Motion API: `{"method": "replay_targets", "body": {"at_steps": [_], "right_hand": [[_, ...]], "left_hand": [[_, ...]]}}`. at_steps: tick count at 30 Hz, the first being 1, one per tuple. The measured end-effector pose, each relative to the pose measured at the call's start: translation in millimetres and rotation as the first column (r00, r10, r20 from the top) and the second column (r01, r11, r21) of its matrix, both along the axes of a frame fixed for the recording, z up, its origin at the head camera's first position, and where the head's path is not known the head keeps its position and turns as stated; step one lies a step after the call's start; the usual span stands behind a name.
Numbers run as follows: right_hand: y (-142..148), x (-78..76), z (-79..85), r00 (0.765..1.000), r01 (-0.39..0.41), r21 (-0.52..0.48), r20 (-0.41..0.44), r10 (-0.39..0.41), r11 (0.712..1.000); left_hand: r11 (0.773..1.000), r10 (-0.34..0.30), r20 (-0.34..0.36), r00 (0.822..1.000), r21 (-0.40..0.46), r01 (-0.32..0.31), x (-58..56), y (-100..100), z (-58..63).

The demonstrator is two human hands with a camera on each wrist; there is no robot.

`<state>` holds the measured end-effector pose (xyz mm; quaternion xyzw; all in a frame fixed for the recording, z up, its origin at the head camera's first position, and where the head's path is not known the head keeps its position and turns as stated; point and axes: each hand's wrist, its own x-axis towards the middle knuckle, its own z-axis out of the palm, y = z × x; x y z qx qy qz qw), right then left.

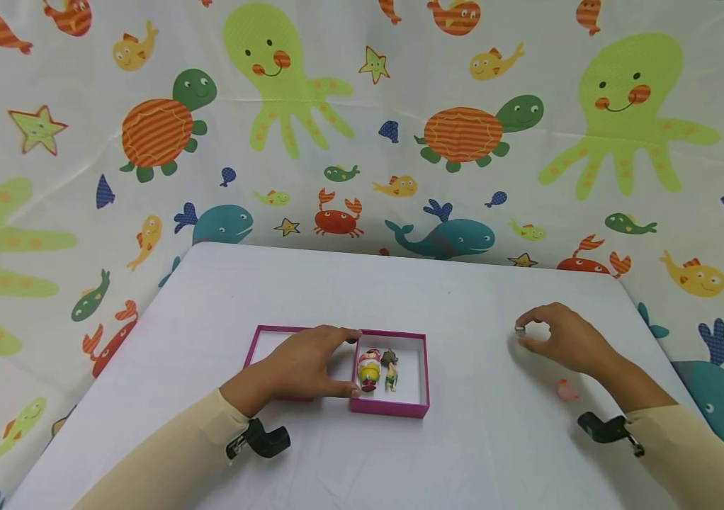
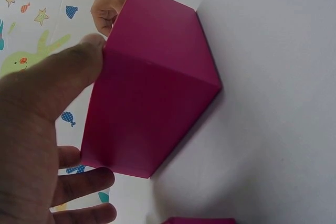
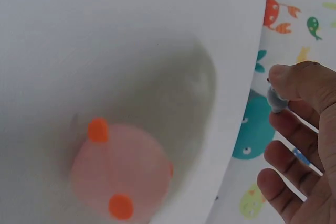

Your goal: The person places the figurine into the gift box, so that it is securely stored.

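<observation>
box (image 1: pixel 389 409), smooth, magenta, square-cornered, held by left grip (image 1: pixel 304 365); rounded grey figure (image 3: pixel 275 100), pinched by right grip (image 1: pixel 562 336)

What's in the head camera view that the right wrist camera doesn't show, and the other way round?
Only the head view shows the left hand gripping the magenta box, the larger figurine and smaller figurine lying inside it, and a second magenta-edged box, partly hidden by that hand.

Only the right wrist view clearly shows the orange spots on the pink toy.

Both show the right hand pinching a small grey object, the pink toy, the white table and parts of the sea-creature cloth.
</observation>
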<state>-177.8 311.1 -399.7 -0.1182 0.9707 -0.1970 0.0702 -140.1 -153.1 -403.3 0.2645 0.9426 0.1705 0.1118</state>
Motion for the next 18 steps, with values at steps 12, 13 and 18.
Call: {"method": "replay_targets", "body": {"at_steps": [12, 13, 18], "right_hand": [[-25, 5.8, 13.5, 0.994, -0.099, -0.037, -0.051, 0.097, 0.994], [-27, 6.3, 14.1, 0.993, -0.103, -0.037, -0.054, 0.100, 0.994], [-35, 7.7, 16.3, 0.990, -0.116, -0.033, -0.081, 0.113, 0.993]], "left_hand": [[1.000, -0.003, -0.003, 1.000, 0.009, 0.003, -0.4, 0, -0.8], [1.000, -0.003, -0.003, 1.000, 0.009, 0.003, -0.6, 0, -1.0], [1.000, -0.004, -0.008, 1.000, 0.006, 0.004, -1.4, 0, -1.7]]}}
